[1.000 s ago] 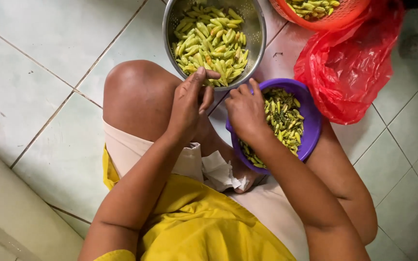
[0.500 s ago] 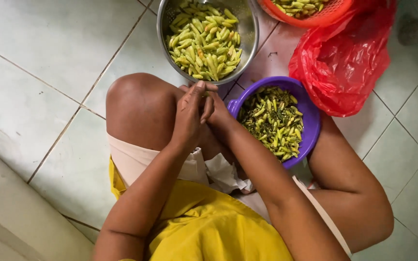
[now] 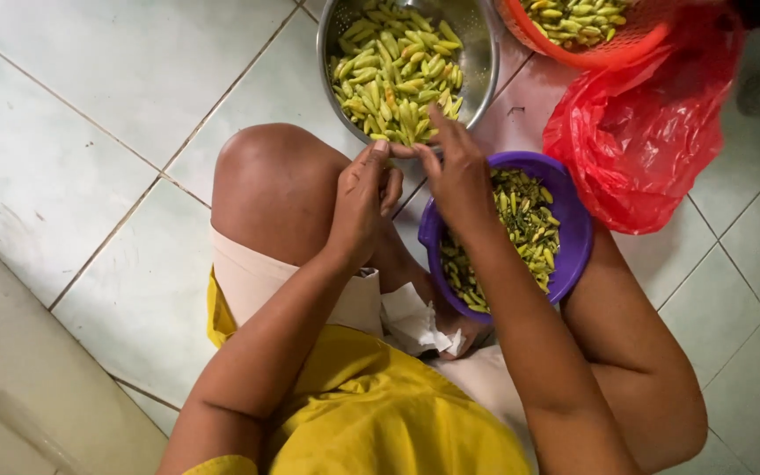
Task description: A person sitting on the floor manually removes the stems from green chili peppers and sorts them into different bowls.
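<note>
My left hand (image 3: 361, 200) and my right hand (image 3: 459, 176) meet fingertip to fingertip just above my left knee, at the near rim of a steel bowl (image 3: 478, 31). They pinch a small chili pepper (image 3: 400, 151) between them, and fingers mostly hide it. The steel bowl is full of pale yellow-green chili peppers (image 3: 393, 66). Under my right wrist stands a purple bowl (image 3: 579, 237) holding darker green and yellow chili bits (image 3: 525, 224).
An orange mesh basket (image 3: 613, 53) with more chilies stands at the top right, above a crumpled red plastic bag (image 3: 653, 136). A white cloth (image 3: 415, 321) lies in my lap. The floor is pale tile (image 3: 116, 79); a beige step (image 3: 28, 396) is at lower left.
A second ago my left hand reached into the steel bowl while my right hand was over the purple bowl. They came together and now pinch at the steel bowl's near rim.
</note>
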